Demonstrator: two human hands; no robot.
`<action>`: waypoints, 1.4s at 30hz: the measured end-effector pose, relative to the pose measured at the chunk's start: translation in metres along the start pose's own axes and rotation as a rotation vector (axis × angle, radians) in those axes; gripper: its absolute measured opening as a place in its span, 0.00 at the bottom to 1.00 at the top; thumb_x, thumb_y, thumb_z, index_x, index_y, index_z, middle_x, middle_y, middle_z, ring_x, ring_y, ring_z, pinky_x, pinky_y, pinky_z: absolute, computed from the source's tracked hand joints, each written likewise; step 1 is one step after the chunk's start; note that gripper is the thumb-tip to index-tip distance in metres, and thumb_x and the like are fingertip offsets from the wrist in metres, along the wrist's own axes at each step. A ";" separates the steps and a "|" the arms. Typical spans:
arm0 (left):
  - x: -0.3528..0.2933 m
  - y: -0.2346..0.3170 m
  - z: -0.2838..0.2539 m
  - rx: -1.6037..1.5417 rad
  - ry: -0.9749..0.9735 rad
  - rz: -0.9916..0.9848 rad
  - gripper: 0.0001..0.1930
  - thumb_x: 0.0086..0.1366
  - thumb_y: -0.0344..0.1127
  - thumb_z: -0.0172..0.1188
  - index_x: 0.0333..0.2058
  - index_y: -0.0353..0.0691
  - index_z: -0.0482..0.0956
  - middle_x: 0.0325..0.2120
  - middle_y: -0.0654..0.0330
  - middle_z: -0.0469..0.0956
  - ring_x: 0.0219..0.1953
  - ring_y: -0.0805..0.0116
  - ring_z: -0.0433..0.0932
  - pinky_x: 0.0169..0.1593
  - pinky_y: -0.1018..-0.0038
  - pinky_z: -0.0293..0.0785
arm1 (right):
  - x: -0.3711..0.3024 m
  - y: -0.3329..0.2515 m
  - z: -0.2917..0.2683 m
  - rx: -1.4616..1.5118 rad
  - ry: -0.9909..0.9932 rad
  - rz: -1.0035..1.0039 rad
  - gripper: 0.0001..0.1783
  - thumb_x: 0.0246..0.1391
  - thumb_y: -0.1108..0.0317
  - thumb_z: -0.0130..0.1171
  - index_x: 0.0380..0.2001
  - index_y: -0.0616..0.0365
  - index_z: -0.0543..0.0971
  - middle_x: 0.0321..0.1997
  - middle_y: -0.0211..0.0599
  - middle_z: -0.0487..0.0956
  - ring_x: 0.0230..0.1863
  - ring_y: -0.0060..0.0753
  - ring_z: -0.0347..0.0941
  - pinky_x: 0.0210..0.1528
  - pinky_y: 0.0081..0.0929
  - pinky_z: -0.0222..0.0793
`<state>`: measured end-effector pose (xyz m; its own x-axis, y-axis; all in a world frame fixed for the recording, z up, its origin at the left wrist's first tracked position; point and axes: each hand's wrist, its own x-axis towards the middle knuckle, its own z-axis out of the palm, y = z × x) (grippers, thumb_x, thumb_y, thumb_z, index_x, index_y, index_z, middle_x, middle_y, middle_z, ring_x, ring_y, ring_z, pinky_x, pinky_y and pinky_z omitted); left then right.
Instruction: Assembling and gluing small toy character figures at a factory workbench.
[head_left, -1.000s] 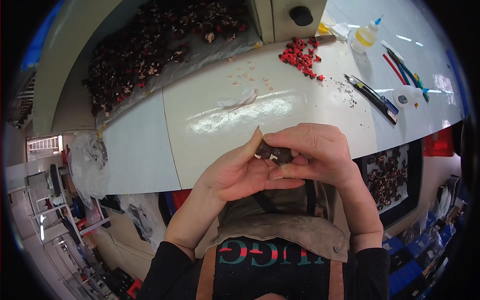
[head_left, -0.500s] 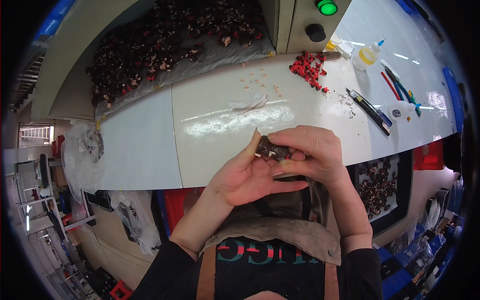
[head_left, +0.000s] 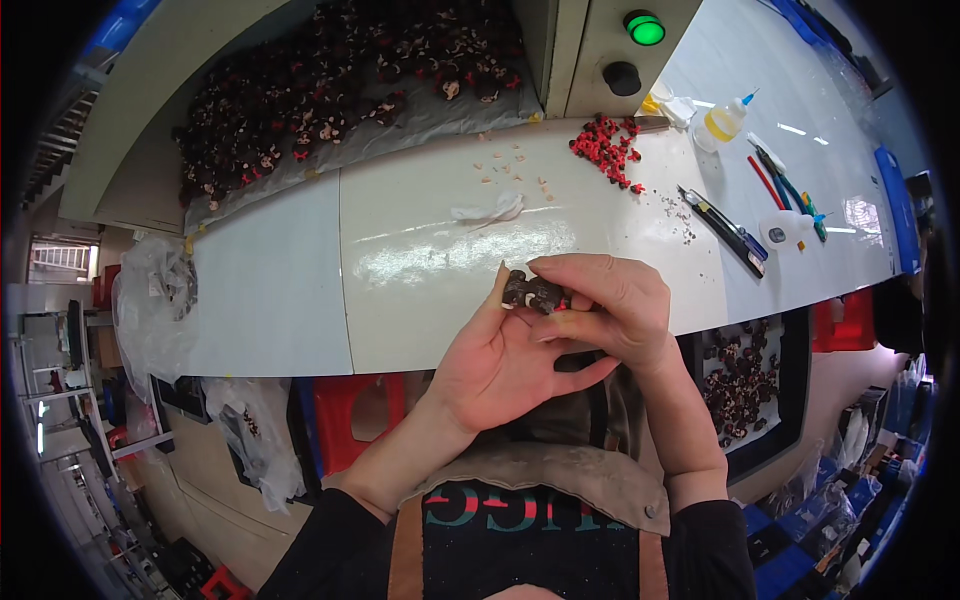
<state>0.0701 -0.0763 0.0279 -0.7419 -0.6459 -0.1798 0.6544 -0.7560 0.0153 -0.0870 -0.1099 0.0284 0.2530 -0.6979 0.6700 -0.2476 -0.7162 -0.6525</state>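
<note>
Close above the table's near edge, I hold a small dark brown figurine with pale and red parts. My right hand is closed on its right end, thumb and fingers pinching it. My left hand is turned palm up beneath, its thumb upright against the figurine's left end; its fingertips are partly hidden behind the figurine and the right hand. Beyond the hands, a crumpled white cloth lies on the table, with several small pale pieces farther back.
A big heap of dark figurines fills the sheet-lined opening at the back left. Small red parts are piled at the back. To the right are a craft knife, two dropper bottles and pliers. A dark tray of parts sits below the edge.
The figurine has turned slightly between my hands, showing more of its rounded shapes. Both hands keep hold of it. The whole view has shifted a little.
</note>
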 end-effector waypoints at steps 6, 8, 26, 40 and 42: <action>0.001 -0.002 -0.012 -0.099 -0.104 0.023 0.26 0.70 0.56 0.30 0.52 0.48 0.69 0.51 0.64 0.70 0.55 0.66 0.65 0.59 0.56 0.57 | 0.001 -0.001 -0.002 -0.004 0.028 -0.030 0.28 0.27 0.67 0.72 0.39 0.62 0.80 0.33 0.39 0.81 0.24 0.25 0.74 0.27 0.19 0.70; 0.001 -0.002 -0.010 -0.089 -0.117 0.026 0.25 0.70 0.56 0.32 0.50 0.48 0.70 0.49 0.65 0.71 0.54 0.68 0.65 0.58 0.60 0.57 | 0.000 0.001 -0.002 -0.007 0.024 -0.033 0.29 0.26 0.65 0.73 0.38 0.62 0.80 0.33 0.39 0.81 0.23 0.25 0.74 0.26 0.18 0.70; -0.006 0.015 0.004 -0.006 0.027 0.154 0.27 0.70 0.55 0.34 0.58 0.43 0.62 0.56 0.62 0.66 0.63 0.66 0.55 0.64 0.61 0.50 | -0.037 0.001 -0.024 0.172 0.174 0.302 0.06 0.49 0.81 0.58 0.31 0.62 0.74 0.26 0.33 0.73 0.29 0.24 0.65 0.34 0.19 0.61; 0.010 0.002 0.008 0.194 0.207 0.175 0.26 0.71 0.52 0.33 0.59 0.43 0.62 0.56 0.56 0.67 0.60 0.63 0.61 0.61 0.63 0.57 | -0.033 0.002 -0.027 0.116 0.117 0.346 0.07 0.49 0.81 0.58 0.34 0.63 0.75 0.31 0.36 0.74 0.29 0.26 0.68 0.32 0.20 0.64; 0.013 0.002 0.008 0.248 0.177 0.202 0.26 0.71 0.53 0.33 0.58 0.42 0.61 0.55 0.54 0.67 0.57 0.62 0.65 0.58 0.65 0.62 | -0.032 0.004 -0.029 0.069 0.071 0.260 0.07 0.47 0.80 0.60 0.33 0.63 0.75 0.29 0.35 0.74 0.28 0.26 0.68 0.31 0.19 0.63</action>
<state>0.0606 -0.0866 0.0337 -0.5502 -0.7729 -0.3161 0.7139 -0.6318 0.3020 -0.1234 -0.0898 0.0146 0.1227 -0.8584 0.4981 -0.2308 -0.5128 -0.8269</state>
